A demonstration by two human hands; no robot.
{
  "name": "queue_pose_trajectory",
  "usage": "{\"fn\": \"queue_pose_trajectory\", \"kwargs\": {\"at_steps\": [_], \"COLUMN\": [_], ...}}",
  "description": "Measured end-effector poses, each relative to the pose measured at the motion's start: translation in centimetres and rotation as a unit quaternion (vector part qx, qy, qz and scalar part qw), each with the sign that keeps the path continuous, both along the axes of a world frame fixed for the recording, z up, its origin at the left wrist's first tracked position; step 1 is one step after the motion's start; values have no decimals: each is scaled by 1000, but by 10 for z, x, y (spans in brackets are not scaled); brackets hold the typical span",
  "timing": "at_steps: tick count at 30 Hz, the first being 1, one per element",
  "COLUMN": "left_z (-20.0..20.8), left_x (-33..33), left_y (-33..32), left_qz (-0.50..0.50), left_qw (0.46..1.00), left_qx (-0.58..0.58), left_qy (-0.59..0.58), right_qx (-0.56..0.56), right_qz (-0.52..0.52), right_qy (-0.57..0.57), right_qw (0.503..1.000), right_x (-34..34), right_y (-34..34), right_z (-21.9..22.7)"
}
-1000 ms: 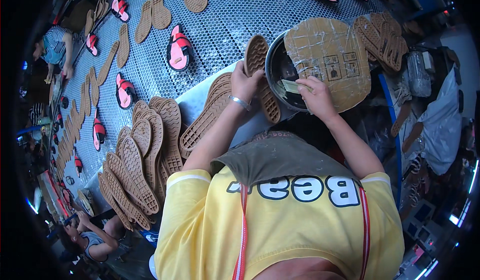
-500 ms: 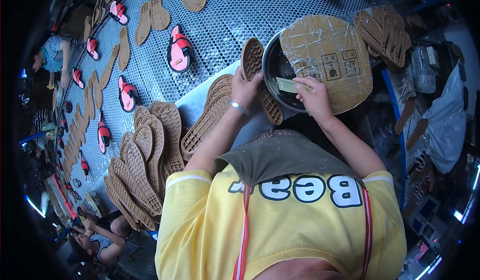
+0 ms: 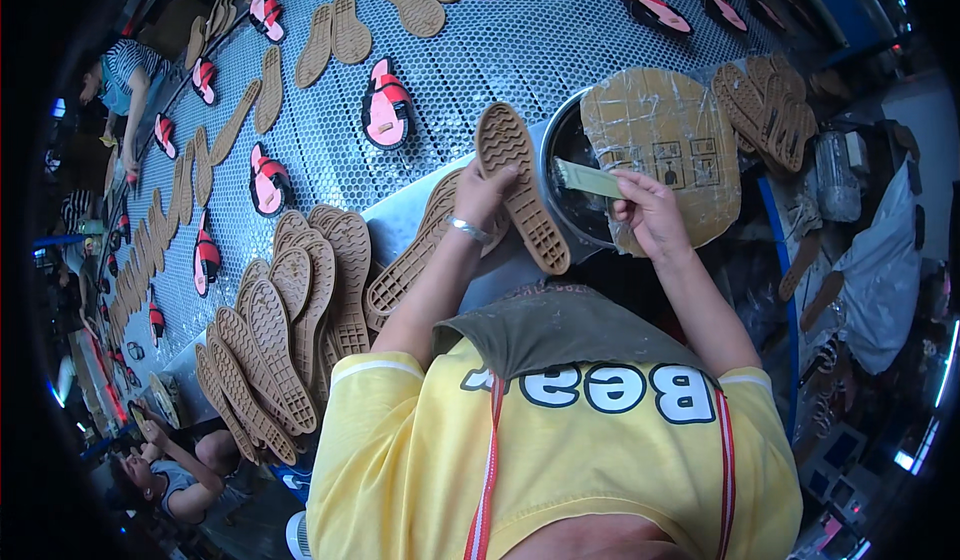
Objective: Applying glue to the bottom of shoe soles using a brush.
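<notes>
In my left hand (image 3: 484, 198) is a brown shoe sole (image 3: 522, 188), gripped near its middle with the grooved face showing. My right hand (image 3: 648, 210) pinches a pale green flat brush (image 3: 588, 178), its bristle end over a round metal pot (image 3: 562, 130). Dark contents show in the pot, and a taped cardboard cover (image 3: 665, 150) lies across much of its top. The sole is just left of the pot's rim. Under my left wrist, more brown soles (image 3: 425, 240) lie on the table's pale edge.
A fanned pile of soles (image 3: 275, 330) lies left of my arm, another stack (image 3: 765, 110) beyond the cover. Red and pink sandals (image 3: 387, 105) and single soles are spread over the perforated conveyor surface (image 3: 480, 50). Other people (image 3: 190, 480) are at the left.
The sole in my left hand has turned to show more of its grooved face. My right hand still holds the brush over the pot. The whole view has shifted slightly.
</notes>
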State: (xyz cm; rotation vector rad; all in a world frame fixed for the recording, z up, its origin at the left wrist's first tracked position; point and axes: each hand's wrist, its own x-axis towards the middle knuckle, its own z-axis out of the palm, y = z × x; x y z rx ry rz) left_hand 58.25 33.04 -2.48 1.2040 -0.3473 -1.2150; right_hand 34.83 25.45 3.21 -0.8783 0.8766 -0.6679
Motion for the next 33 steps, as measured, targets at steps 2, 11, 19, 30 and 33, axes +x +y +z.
{"fn": "queue_pose_trajectory", "kwargs": {"at_steps": [2,11,19,30,33], "left_z": [11,36,55,71,65], "left_x": [17,-6,-2,-4,1], "left_y": [8,61,54,60,62], "left_qz": [-9,-105,-170,-101,-128], "left_qw": [999,910,931,939,950], "left_qx": [31,-101,-192,-175,-153], "left_qy": [19,387,260,280,241], "right_qx": [40,14,-125,-290,-295], "right_qz": [-19,-33,-55,-97,-117], "right_qy": [-76,-166,-109,32,41], "right_qw": [996,985,985,952,947], "right_x": [-2,4,29,58,64], "right_y": [-3,-8,-10,-7,-2], "right_z": [10,52,85,94,97]}}
